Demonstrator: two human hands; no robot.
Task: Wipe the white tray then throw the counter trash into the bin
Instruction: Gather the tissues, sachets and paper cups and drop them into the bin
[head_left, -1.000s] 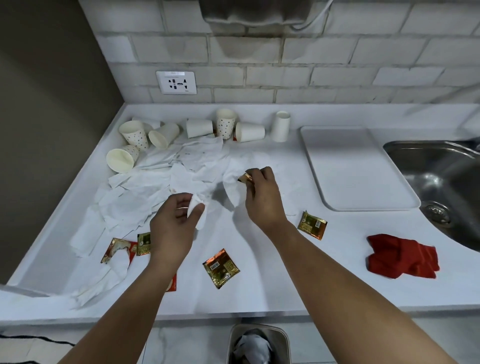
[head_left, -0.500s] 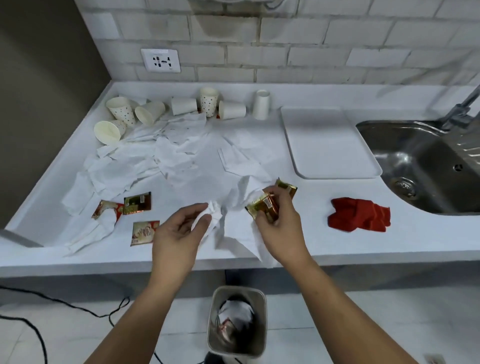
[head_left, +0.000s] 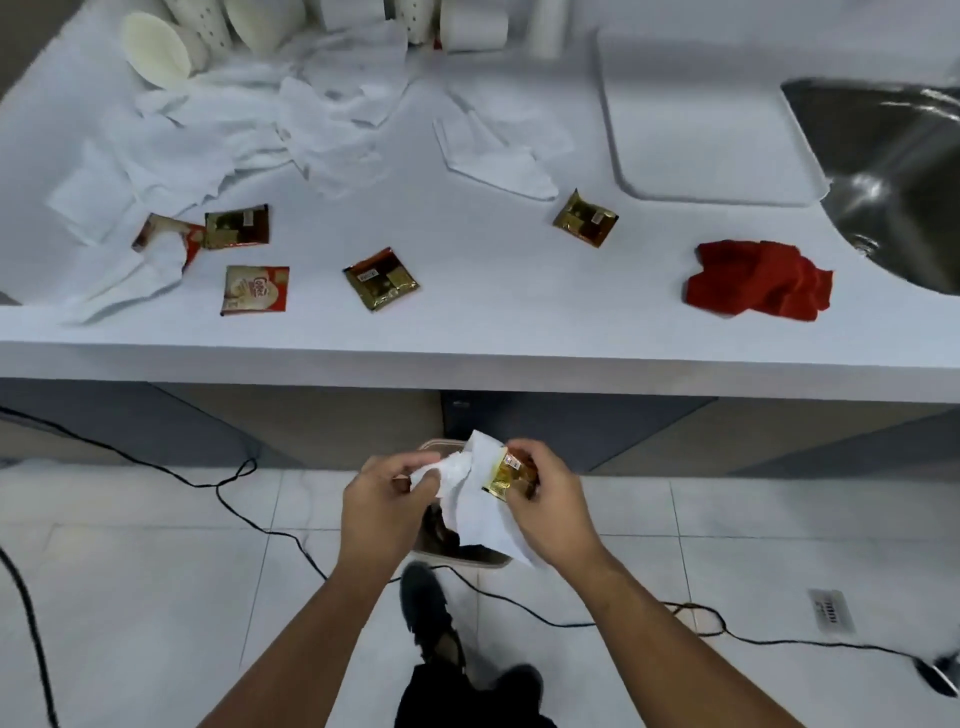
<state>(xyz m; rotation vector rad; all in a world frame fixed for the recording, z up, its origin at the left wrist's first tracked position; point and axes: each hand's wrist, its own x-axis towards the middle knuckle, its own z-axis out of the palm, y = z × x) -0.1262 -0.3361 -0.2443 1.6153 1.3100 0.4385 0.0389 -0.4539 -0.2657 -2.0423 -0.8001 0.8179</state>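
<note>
- Nearest the camera, on the pale tiled floor, a dark shoe stands just behind the bin. Black cables trail over the tiles, and a small floor drain sits off to the right.
- Above the bin's open mouth, the left hand pinches one end of a crumpled white tissue between curled fingers and thumb.
- The right hand grips the other side of that tissue together with a shiny gold sachet, its fingers curled round both. The tissue hangs down between the hands towards the opening.
- The hands hide most of the bin; dark contents show inside it.
- Beyond the hands, the white desk runs across the view, with grey cabinet fronts beneath it.
- Near its front edge lie a gold-brown sachet, a cream-and-red sachet and, to the right, a crumpled red cloth.
- Further in, a dark sachet touches a torn red sachet that is partly under tissue. A second gold sachet lies near the tray's front corner.
- Loose white tissues spread over the left half, with a folded tissue lying apart from them.
- The white tray lies flat on the desk, right of centre, between the folded tissue and the steel sink. It is plain and matte, with rounded corners and a low raised rim.
- At the far edge, blurred paper cups lie tipped on their sides.
</note>
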